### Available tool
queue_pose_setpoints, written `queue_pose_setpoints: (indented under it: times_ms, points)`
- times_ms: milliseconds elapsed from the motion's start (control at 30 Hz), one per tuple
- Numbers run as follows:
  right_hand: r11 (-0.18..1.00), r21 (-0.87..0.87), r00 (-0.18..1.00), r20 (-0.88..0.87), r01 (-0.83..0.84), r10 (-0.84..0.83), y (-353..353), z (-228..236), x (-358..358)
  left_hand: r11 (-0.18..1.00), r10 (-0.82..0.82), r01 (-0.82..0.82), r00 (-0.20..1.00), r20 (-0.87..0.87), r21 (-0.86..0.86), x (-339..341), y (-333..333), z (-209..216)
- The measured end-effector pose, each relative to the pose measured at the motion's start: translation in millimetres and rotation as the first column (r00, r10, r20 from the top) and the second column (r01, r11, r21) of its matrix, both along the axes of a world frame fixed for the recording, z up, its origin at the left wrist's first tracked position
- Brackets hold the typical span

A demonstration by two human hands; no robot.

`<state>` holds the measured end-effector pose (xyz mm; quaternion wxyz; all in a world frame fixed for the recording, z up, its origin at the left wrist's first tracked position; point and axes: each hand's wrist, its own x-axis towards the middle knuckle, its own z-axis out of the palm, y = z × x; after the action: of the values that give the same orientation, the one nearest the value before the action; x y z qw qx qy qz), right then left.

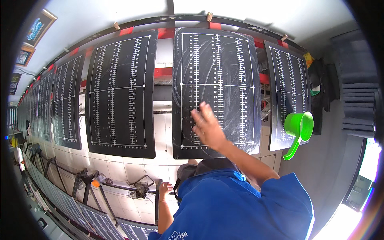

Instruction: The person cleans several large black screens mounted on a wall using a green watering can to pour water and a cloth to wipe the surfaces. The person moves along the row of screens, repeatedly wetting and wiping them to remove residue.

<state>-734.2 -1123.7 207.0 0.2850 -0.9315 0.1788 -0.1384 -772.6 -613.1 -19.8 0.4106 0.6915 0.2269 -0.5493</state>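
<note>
Left hand (165,189) low beside the blue shirt (244,204), fingers loosely parted, right hand (210,130) spread wide over the lower half of a smeared black board (231,96), contact unclear, green dipper (298,125) at the next board (289,90) rightward.

The person wore a bright blue shirt (244,208) with a short, wide right sleeve (294,196) and white print (178,235) on its left side. Dark grey legwear (210,165) showed below. The left hand (165,189), right hand (209,127) and forearms (252,162) were bare.
</note>
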Motion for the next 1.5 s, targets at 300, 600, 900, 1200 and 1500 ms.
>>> queue_pose_setpoints:
  times_ms: [300,600,900,1200,1500]
  points:
    - [0.976,-0.015,0.912,-0.353,0.217,-0.208,-2,21,21,0.993,0.093,-0.082,0.985,0.145,-0.083,19,-18,18]
    - [0.964,-0.048,0.961,0.111,0.261,-0.254,-40,66,-20,0.987,0.148,-0.153,0.985,0.092,0.049,12,20,16]
    - [0.902,-0.217,0.928,0.119,0.372,-0.354,-43,-28,-4,0.998,0.003,0.006,0.987,0.158,-0.060,-20,54,-13]
    - [0.950,-0.261,0.918,-0.391,-0.173,0.059,42,-11,-7,0.986,0.148,-0.149,0.989,0.022,0.068,-8,26,28]
    - [0.807,-0.432,0.910,0.090,0.403,-0.406,-222,-51,148,0.991,-0.106,0.090,0.982,0.156,0.103,-16,30,33]
